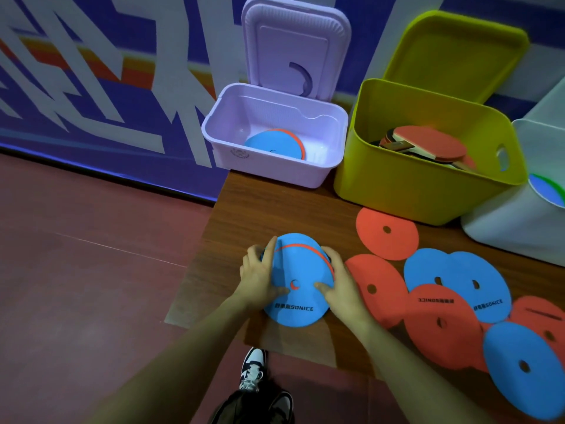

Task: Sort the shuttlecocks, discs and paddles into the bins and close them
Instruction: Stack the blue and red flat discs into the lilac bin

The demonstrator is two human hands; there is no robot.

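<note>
Holding a small stack of discs [295, 280] between both hands, you have it at the near left corner of the desk [244, 209]; whether it touches the wood, cannot tell. Blue disc on top, an orange edge showing just under it. Your left hand [260, 276] grips the stack's left rim, fingers [269, 252] curled over the edge, thumb lying on the blue face. Your right hand [339, 283] grips the right rim the same way, thumb on top near the centre hole. Purple bin [305, 172] at the far left of the desk, lid [293, 47] standing open behind it; a blue disc with an orange one beneath lies inside. Yellow-green bin [397, 185] just beside it to the right, lid propped open at the back, paddles [428, 145] with red faces piled inside. Pale bin [519, 228] at the right edge, touching the yellow-green one, a blue and a green disc partly in view against it. Loose discs [440, 301], orange and blue, overlap one another on the desk to the right of your hands. Shoe [252, 368] on the red floor below.
</note>
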